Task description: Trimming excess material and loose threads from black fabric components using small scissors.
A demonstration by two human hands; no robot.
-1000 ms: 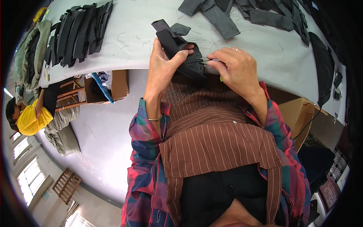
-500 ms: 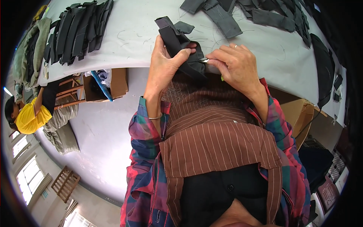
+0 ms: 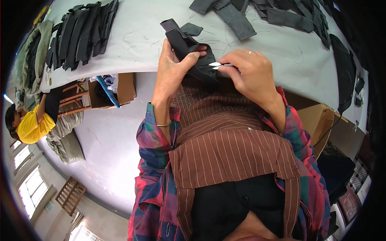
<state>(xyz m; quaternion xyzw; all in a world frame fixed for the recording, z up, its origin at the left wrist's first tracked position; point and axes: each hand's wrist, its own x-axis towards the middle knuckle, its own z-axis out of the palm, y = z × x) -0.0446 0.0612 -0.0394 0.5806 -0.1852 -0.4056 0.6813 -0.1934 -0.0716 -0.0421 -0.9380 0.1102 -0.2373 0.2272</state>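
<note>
My left hand (image 3: 171, 74) is closed around a folded black fabric strip (image 3: 181, 45), held up at the near edge of the table, thumb pressed on top. A small loose flap stands out from the strip's far end. In my right hand (image 3: 255, 74) is a pair of thread snips (image 3: 216, 64), gripped between thumb and fingers. Their two pale blade tips are spread apart, right beside the lower right edge of the strip. The snips' handle is mostly hidden in my palm.
The white-covered table (image 3: 152, 24) has loose thread ends on it. A row of black strips (image 3: 82, 34) lies at the far left, more dark pieces (image 3: 235, 20) at the far right. Cardboard boxes (image 3: 128, 88) stand below. A person in a yellow shirt (image 3: 34, 126) is at left.
The snips' blades, together near the fabric before, are now spread apart. My left hand and the strip have shifted slightly to the left.
</note>
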